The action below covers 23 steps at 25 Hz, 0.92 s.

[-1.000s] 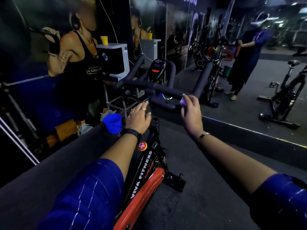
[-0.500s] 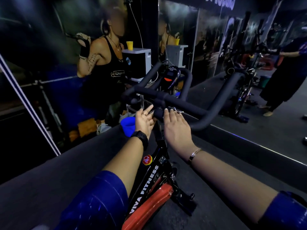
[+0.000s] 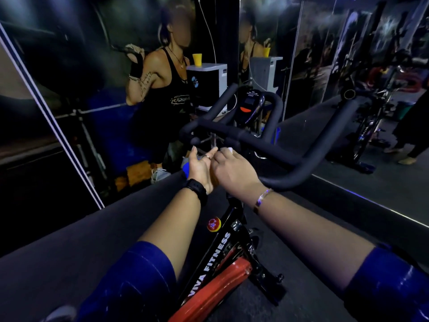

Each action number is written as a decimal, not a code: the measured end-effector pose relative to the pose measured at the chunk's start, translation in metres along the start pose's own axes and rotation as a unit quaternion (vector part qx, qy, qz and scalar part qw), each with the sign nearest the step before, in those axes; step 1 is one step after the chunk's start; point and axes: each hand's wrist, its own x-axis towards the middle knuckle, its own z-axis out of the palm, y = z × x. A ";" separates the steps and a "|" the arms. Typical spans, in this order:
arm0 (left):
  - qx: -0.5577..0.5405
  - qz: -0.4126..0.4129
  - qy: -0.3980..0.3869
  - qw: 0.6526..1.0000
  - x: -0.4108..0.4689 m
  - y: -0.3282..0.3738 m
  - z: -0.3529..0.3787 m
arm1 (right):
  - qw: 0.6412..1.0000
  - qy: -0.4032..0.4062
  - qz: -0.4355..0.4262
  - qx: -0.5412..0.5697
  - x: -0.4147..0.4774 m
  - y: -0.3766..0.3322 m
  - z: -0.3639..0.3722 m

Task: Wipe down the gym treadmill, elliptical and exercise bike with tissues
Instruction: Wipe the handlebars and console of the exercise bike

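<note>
A black and red exercise bike (image 3: 222, 249) stands in front of me, its black handlebar (image 3: 287, 154) spreading out just beyond my hands. A small display (image 3: 249, 103) sits above the bar's middle. My right hand (image 3: 234, 170) pinches a small white tissue (image 3: 227, 149) at its fingertips, just below the bar's centre. My left hand (image 3: 200, 168) is beside it, palm turned toward the right hand, fingers extended and touching it near the tissue. Most of the tissue is hidden by the fingers.
A blue cup (image 3: 185, 169) sits on the dark ledge behind my left hand. A wall poster of a person (image 3: 162, 94) is on the left, with a white machine (image 3: 209, 82) and a yellow cup (image 3: 197, 59). A mirror wall (image 3: 348, 66) on the right reflects other bikes.
My right hand left the right part of the handlebar and came to the middle, meeting the left hand. Both hands are off the bar now, and the view has turned right and closer.
</note>
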 end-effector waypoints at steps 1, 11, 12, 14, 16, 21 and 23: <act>0.007 -0.006 -0.013 1.000 0.000 0.000 0.003 | 0.999 0.043 -0.004 -0.021 -0.014 0.001 0.006; 0.309 0.067 -0.063 0.947 0.010 0.001 0.029 | 0.932 0.241 0.268 0.048 -0.105 0.021 0.040; 0.364 0.098 -0.052 0.925 0.010 -0.001 0.028 | 0.937 0.237 0.252 0.048 -0.091 0.012 0.037; 0.499 0.188 -0.025 0.846 0.010 -0.006 0.028 | 0.948 0.218 0.226 0.051 -0.063 -0.005 0.030; 0.581 0.245 -0.017 0.776 0.011 -0.005 0.032 | 0.950 0.216 0.218 0.053 -0.052 -0.009 0.026; 0.801 0.277 -0.025 0.530 0.002 -0.004 0.045 | 0.957 0.236 0.135 0.102 -0.120 0.043 0.038; 0.826 0.282 -0.029 0.486 -0.002 -0.004 0.052 | 0.945 0.225 0.164 0.170 -0.136 0.072 0.034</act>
